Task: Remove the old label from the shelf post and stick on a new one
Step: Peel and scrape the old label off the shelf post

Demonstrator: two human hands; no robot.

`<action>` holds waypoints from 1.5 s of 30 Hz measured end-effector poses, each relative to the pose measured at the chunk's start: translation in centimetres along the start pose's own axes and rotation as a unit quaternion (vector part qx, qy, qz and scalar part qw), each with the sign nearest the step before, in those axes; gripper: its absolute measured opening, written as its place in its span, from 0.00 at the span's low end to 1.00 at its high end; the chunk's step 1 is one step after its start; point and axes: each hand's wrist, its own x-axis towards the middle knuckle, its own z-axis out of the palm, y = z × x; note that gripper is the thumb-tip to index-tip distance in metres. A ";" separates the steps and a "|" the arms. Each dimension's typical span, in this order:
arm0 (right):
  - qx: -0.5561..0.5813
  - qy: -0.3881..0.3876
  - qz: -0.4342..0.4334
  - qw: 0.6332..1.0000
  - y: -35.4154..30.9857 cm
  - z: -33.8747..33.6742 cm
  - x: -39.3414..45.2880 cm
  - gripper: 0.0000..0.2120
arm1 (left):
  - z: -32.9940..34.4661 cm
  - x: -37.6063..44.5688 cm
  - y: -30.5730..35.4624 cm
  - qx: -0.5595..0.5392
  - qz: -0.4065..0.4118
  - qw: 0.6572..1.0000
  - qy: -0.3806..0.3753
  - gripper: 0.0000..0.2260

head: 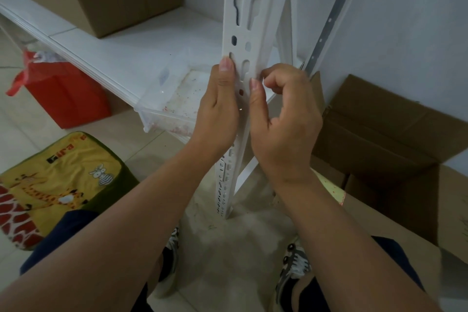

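White slotted shelf post (249,33), upright at centre, its foot on the floor between the person's shoes. No label can be made out on its face; whether a white label lies under the fingers cannot be told. The left hand (217,109) lies along the post's left edge, thumb straight and pressed flat beside a slot. The right hand (283,119) has its fingers curled, thumb and forefinger meeting at the post's right edge at about the same height, apparently picking at or pinching something very small; what, if anything, they hold is not visible. Judged step: lifting an edge of the old label, or pressing a new one down. Risks: a thin label may tear if pulled from one corner, leaving residue; a new one set over the slots may wrinkle or sit crooked. Left of the post, a clear plastic tray (174,99) on the white shelf (101,53); far left, a red bag (63,88); right, an open cardboard box (385,129).
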 end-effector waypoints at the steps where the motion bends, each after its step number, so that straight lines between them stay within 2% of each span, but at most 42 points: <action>1: -0.001 -0.009 -0.001 1.000 0.0 0.1 -0.2 0.06 | 0.1 0.0 -0.1 -0.004 0.006 1.000 0.005 0.27; 5: 0.002 -0.039 0.023 0.999 -0.3 0.6 -0.9 0.04 | 0.3 -0.2 0.0 -0.005 0.010 1.000 0.018 0.25; 8: 0.066 -0.059 0.070 0.994 -0.7 -0.3 -0.3 0.06 | -0.2 -0.1 0.1 0.014 0.007 1.000 -0.016 0.26; 10: 0.153 -0.065 0.132 0.977 -0.9 -1.0 0.2 0.10 | -0.5 -0.3 0.1 0.032 0.008 0.999 -0.026 0.23; 11: 0.212 -0.066 0.180 0.958 -1.0 -1.3 0.4 0.12 | -0.6 -0.6 0.2 0.046 0.013 0.999 -0.011 0.20; 13: 0.333 -0.069 0.284 0.896 -1.2 -1.9 0.9 0.10 | -0.4 -1.2 0.3 0.094 0.056 0.992 0.057 0.16; 16: 0.437 -0.085 0.407 0.797 -1.0 -2.6 1.6 0.05 | -0.8 -1.6 0.5 0.154 0.199 0.956 0.150 0.12; 19: 0.522 -0.108 0.445 0.720 -0.8 -3.2 1.9 0.03 | -0.9 -2.1 0.8 0.192 0.289 0.928 0.133 0.08; 22: 0.568 -0.125 0.453 0.676 -0.5 -3.6 2.1 0.06 | -0.7 -2.7 0.9 0.227 0.341 0.907 0.096 0.08; 26: 0.571 -0.142 0.456 0.668 -0.2 -3.8 2.1 0.08 | -0.3 -2.9 0.8 0.239 0.361 0.899 0.072 0.04; 31: 0.573 -0.142 0.454 0.667 0.0 -4.0 2.3 0.08 | -0.4 -2.8 1.2 0.216 0.355 0.907 0.069 0.04; 35: 0.578 -0.146 0.457 0.660 0.2 -4.3 2.3 0.09 | -0.5 -2.6 1.3 0.228 0.370 0.898 0.076 0.06; 40: 0.600 -0.155 0.469 0.629 0.0 -4.7 2.5 0.13 | -1.1 -2.2 2.1 0.254 0.401 0.874 0.102 0.06; 45: 0.636 -0.185 0.446 0.602 -0.5 -4.9 2.5 0.16 | -1.7 -2.0 2.6 0.234 0.397 0.878 0.129 0.06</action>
